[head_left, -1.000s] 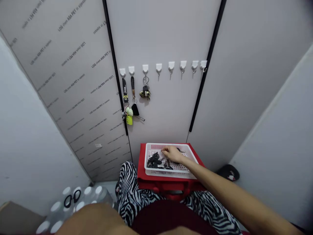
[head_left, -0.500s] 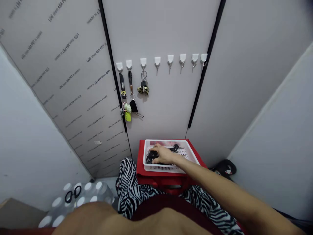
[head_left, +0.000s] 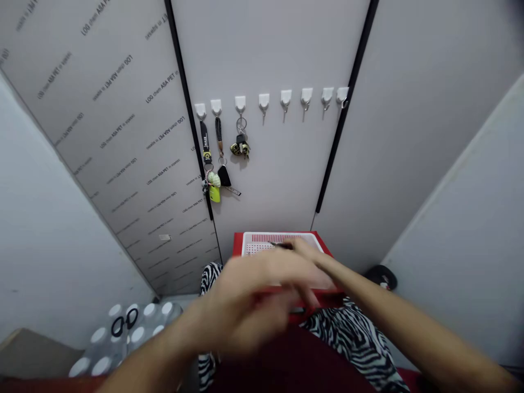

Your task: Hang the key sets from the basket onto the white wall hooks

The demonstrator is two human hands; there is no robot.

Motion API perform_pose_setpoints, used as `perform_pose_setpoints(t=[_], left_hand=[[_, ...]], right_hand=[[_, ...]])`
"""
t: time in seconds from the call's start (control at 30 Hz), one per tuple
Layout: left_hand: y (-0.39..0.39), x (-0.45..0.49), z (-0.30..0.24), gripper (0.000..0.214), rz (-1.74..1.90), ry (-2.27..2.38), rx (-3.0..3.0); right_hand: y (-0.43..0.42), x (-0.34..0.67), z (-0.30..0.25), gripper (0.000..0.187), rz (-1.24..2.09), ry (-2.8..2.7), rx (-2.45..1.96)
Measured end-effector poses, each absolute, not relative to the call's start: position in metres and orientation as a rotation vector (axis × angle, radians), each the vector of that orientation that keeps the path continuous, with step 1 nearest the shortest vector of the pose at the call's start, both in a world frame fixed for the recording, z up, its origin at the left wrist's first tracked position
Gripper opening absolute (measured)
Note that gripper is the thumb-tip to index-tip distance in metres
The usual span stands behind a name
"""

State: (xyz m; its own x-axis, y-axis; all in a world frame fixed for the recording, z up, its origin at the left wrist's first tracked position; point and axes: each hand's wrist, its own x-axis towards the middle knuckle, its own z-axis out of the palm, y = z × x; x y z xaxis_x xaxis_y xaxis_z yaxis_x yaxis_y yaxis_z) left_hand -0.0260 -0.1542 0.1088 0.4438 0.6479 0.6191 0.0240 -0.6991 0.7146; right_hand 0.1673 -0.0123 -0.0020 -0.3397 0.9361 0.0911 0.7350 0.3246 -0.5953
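Observation:
My left hand (head_left: 254, 297) is blurred by motion in front of the white basket (head_left: 249, 236), its fingers stretched toward the right and apart from the thumb. Nothing shows in its grasp. Behind it, my right hand (head_left: 303, 250) is over the right part of the basket, partly hidden. A dark bunch of keys (head_left: 283, 245) sticks out from its fingers to the left. The left hand covers most of the basket's inside, so other contents are hidden.
White hooks (head_left: 264, 100) line the wall panel. Three hold keys: a lanyard with a yellow-green tag (head_left: 214, 193), a black key fob (head_left: 224, 176) and a ring of keys (head_left: 240, 146). The basket rests on a red box (head_left: 238, 244). Capped bottles (head_left: 98, 335) stand at lower left.
My left hand has come into view from below and swung across the basket. My right hand has moved right from the basket's left side, with dark keys at its fingers.

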Motion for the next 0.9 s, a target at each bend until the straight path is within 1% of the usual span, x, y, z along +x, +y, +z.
perform_pose_setpoints(t=[0.07, 0.13, 0.2, 0.27, 0.37, 0.43, 0.6, 0.8, 0.83, 0.9], left_hand=[[-0.112, -0.019, 0.099, 0.025, 1.108, 0.744, 2.15], [-0.073, -0.014, 0.073, 0.027, 0.986, 1.044, 2.177], [-0.044, -0.009, 0.041, 0.029, 0.841, 1.212, 2.195], [-0.03, -0.004, 0.015, 0.03, 0.754, 1.262, 2.19], [-0.026, 0.008, -0.003, 0.035, 0.763, 1.233, 2.137], [-0.026, 0.014, -0.006, 0.038, 0.831, 1.18, 2.094], [-0.016, 0.013, -0.005, 0.023, 0.972, 1.212, 1.955], [-0.005, 0.002, 0.004, 0.018, 1.034, 1.258, 1.873], [-0.004, 0.001, 0.007, 0.018, 1.031, 1.242, 1.86], [-0.003, 0.002, 0.013, 0.017, 1.03, 1.207, 1.804]], right_hand=[[-0.011, 0.174, 0.001, 0.017, 0.683, -2.136, -1.475], [-0.01, 0.176, 0.005, 0.016, 0.743, -2.043, -1.497], [-0.01, 0.174, 0.01, 0.014, 0.843, -1.95, -1.497], [-0.012, 0.169, 0.015, 0.013, 0.982, -1.86, -1.442], [-0.016, 0.158, 0.021, 0.011, 1.209, -1.692, -1.348], [-0.018, 0.15, 0.023, 0.008, 1.312, -1.547, -1.292], [-0.017, 0.141, 0.026, 0.006, 1.373, -1.226, -1.236], [-0.016, 0.144, 0.026, 0.008, 1.407, -1.132, -1.161], [-0.016, 0.145, 0.026, 0.009, 1.395, -1.139, -1.166], [-0.016, 0.147, 0.027, 0.02, 1.256, -1.15, -1.231]])
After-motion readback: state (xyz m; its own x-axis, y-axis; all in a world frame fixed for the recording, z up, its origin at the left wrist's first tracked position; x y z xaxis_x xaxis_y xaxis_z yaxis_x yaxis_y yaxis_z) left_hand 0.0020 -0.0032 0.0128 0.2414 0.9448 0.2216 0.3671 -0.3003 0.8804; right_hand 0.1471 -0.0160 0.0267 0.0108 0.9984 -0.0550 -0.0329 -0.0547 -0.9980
